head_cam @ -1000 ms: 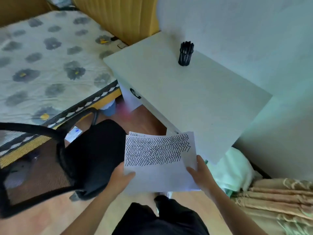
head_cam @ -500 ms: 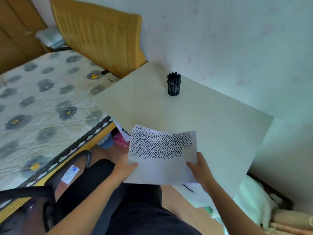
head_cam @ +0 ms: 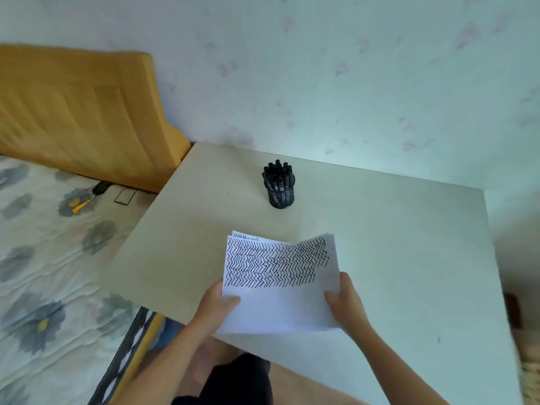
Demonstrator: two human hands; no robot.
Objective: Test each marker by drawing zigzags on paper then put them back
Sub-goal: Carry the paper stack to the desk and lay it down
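Both hands, left hand (head_cam: pixel 217 301) and right hand (head_cam: pixel 346 302), are pinching the paper (head_cam: pixel 280 287) (zigzags beyond the fingers), thumbs clamped on top.

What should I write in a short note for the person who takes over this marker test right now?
Left hand and right hand each pinch a lower side of the paper stack, held above the desk.
The top sheet already carries many zigzag rows; its lower part is blank.
The black markers stand in the black pen cup near the wall.
No marker is out.
Left: lay the paper down, test each marker, return it.
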